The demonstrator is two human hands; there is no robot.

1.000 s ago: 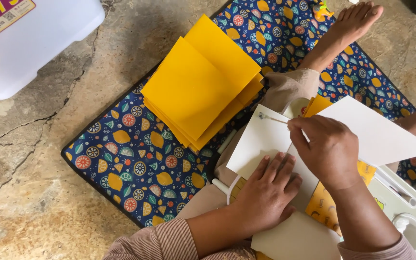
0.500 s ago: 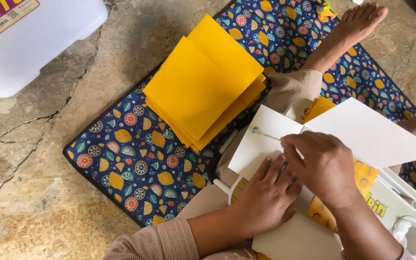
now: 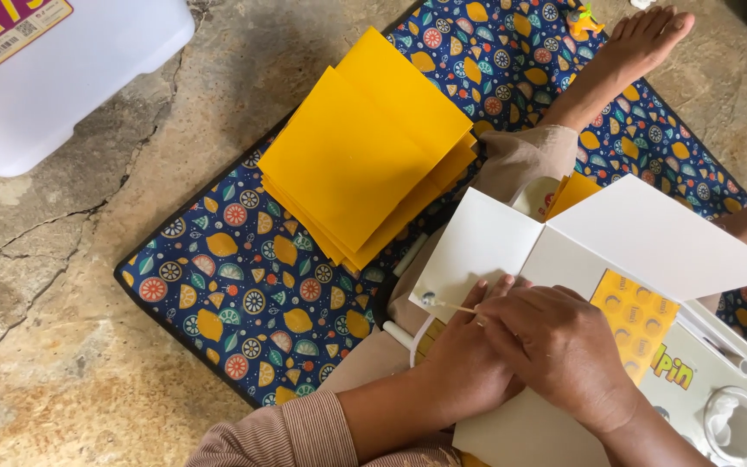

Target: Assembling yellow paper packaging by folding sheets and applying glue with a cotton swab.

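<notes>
Resting on the person's lap is a white folded card, open like a book w/ one flap lifted up to the right. It's plain & clean, w/ a small hole near its bottom left corner and a white string hanging below that corner. A thin wood stick pokes at the hole. The right hand is closed around the stick's back end, fingers curled tight. The left hand lies flat under it, pressing the card down, not gripping anything. Just left of the card is a pile of yellow sheets, fanned a bit, on a blue mat w/ fruit pics. A white plastic box sits top left on the stone floor. A white tray is at bottom right.
</notes>
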